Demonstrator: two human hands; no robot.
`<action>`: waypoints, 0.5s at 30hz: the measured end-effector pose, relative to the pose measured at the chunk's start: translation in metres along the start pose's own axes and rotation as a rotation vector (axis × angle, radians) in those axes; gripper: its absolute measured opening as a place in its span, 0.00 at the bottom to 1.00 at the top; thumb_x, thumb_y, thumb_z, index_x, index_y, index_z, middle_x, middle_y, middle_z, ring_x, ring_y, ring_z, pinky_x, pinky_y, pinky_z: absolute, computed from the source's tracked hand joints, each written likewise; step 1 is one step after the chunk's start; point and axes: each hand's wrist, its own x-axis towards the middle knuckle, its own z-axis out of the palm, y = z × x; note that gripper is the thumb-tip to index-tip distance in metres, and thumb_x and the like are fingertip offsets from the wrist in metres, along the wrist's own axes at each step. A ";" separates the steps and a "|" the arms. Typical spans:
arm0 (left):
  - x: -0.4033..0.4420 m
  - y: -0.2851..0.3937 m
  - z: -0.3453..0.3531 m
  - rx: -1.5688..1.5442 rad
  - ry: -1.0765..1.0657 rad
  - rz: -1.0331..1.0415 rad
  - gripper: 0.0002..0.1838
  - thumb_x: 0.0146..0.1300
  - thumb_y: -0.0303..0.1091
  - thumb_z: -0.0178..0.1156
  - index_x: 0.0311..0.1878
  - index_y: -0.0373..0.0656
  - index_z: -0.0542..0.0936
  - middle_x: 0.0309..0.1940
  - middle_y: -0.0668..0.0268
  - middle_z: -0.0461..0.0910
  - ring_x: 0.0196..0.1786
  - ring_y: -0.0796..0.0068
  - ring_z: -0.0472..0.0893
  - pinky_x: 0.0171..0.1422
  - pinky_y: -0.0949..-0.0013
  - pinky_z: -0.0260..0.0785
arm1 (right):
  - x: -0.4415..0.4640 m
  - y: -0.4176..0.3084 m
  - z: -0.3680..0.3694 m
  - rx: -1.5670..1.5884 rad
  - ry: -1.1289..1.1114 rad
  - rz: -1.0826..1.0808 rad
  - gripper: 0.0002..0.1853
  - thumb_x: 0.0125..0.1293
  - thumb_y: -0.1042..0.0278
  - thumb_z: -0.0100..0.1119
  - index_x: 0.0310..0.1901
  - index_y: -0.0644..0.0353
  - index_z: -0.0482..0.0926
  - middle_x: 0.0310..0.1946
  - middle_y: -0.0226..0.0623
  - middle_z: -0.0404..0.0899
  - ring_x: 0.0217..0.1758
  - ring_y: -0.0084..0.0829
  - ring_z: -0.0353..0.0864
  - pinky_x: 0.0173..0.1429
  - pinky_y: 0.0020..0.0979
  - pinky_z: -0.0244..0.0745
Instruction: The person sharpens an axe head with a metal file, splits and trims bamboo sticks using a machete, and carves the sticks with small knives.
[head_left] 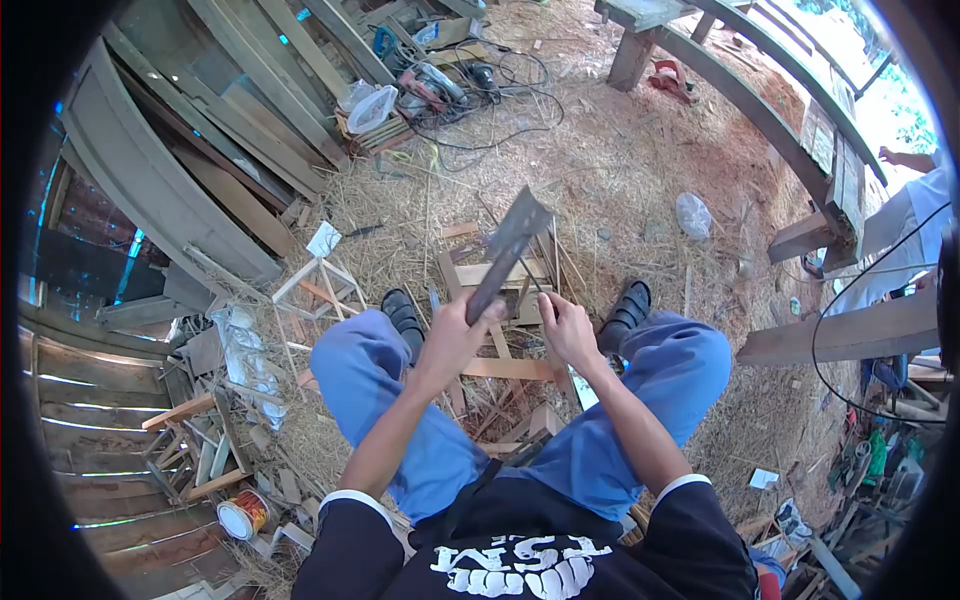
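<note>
My left hand is closed around the lower end of a broad-bladed chopping tool, which is grey and flares toward its far end. It is raised in front of me, slightly blurred. My right hand is beside it, fingers pinched on a thin dark rod whose exact kind I cannot make out. Beneath both hands, between my sandaled feet, stands a small wooden frame with several slats and crosspieces. My hands and the tool hide part of it.
A small pale wooden frame stands left, near a paint can. Planks lean on the wall; power tools with tangled cables lie ahead. A wooden bench and another person's sleeve are right. Straw and shavings cover the ground.
</note>
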 end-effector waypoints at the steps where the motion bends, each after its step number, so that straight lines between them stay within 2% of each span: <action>1: 0.004 0.011 -0.007 -0.029 0.008 -0.012 0.24 0.68 0.50 0.65 0.49 0.33 0.80 0.21 0.58 0.76 0.24 0.74 0.75 0.31 0.63 0.67 | 0.000 0.002 -0.001 -0.006 -0.006 -0.001 0.23 0.77 0.52 0.48 0.50 0.65 0.82 0.30 0.61 0.81 0.38 0.59 0.84 0.45 0.49 0.77; 2: 0.005 0.024 -0.020 0.142 -0.016 -0.027 0.25 0.69 0.51 0.63 0.50 0.33 0.80 0.23 0.54 0.79 0.24 0.68 0.79 0.32 0.61 0.69 | 0.000 0.002 -0.001 -0.012 -0.012 -0.004 0.23 0.77 0.51 0.48 0.50 0.65 0.82 0.30 0.61 0.81 0.37 0.59 0.84 0.45 0.49 0.77; 5: 0.008 0.007 -0.024 0.224 -0.048 0.011 0.25 0.70 0.53 0.61 0.43 0.34 0.79 0.20 0.52 0.79 0.27 0.51 0.83 0.34 0.53 0.71 | 0.000 0.003 0.001 -0.011 -0.027 0.008 0.23 0.77 0.51 0.47 0.51 0.65 0.82 0.30 0.61 0.81 0.38 0.58 0.84 0.45 0.49 0.77; 6: 0.010 -0.004 -0.022 0.301 -0.095 -0.013 0.26 0.70 0.55 0.60 0.42 0.35 0.79 0.22 0.48 0.80 0.31 0.45 0.83 0.37 0.50 0.72 | 0.001 0.002 0.002 -0.010 -0.030 0.013 0.23 0.77 0.51 0.47 0.51 0.65 0.82 0.30 0.61 0.81 0.38 0.58 0.84 0.45 0.49 0.77; 9: 0.010 -0.020 -0.019 0.478 -0.099 -0.018 0.27 0.69 0.56 0.59 0.41 0.35 0.79 0.24 0.47 0.81 0.34 0.43 0.83 0.39 0.48 0.73 | 0.003 0.000 0.000 0.021 -0.038 0.003 0.22 0.78 0.51 0.44 0.46 0.61 0.82 0.32 0.62 0.81 0.41 0.64 0.81 0.47 0.55 0.75; 12: 0.008 -0.013 -0.021 0.470 -0.092 -0.002 0.29 0.68 0.59 0.59 0.41 0.35 0.79 0.26 0.46 0.82 0.36 0.43 0.83 0.42 0.47 0.74 | -0.002 -0.003 0.002 0.012 -0.045 0.037 0.23 0.78 0.53 0.46 0.47 0.67 0.82 0.29 0.59 0.81 0.36 0.57 0.83 0.44 0.48 0.76; 15: 0.012 -0.005 -0.025 0.460 -0.146 -0.074 0.29 0.67 0.60 0.60 0.41 0.36 0.79 0.28 0.46 0.82 0.37 0.43 0.84 0.43 0.47 0.74 | 0.000 0.004 0.013 0.020 -0.047 -0.014 0.23 0.78 0.54 0.45 0.44 0.68 0.81 0.27 0.57 0.81 0.34 0.56 0.83 0.43 0.47 0.76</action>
